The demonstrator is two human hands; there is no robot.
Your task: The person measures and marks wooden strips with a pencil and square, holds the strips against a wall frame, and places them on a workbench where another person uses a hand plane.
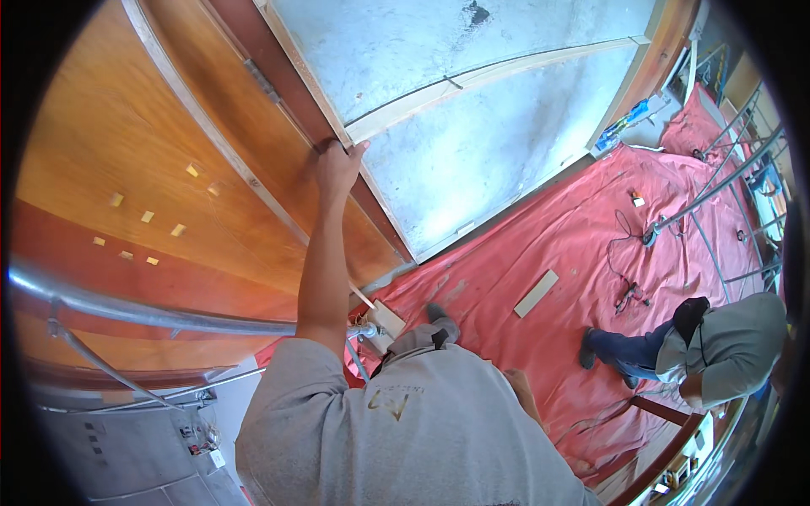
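Observation:
My left hand [339, 167] is raised with its fingers closed on the edge of a light wooden strip [314, 78] bordering a pale panel [472, 160], where a crosswise strip [413, 103] meets it. A reddish-brown wooden frame with a metal hinge [261, 80] runs alongside. Orange wooden panelling [101, 126], marked with several small yellow patches, fills the left. My right hand [515, 379] hangs low beside my grey shirt, partly hidden by my body, and its fingers are not clear.
A co-worker [726, 346] bends at the right. A red sheet [557, 219] covers the floor, carrying a loose board [536, 293], corded tools [629, 297] and small objects. Metal scaffold tubes stand at the far right [709, 194] and cross the lower left [152, 312].

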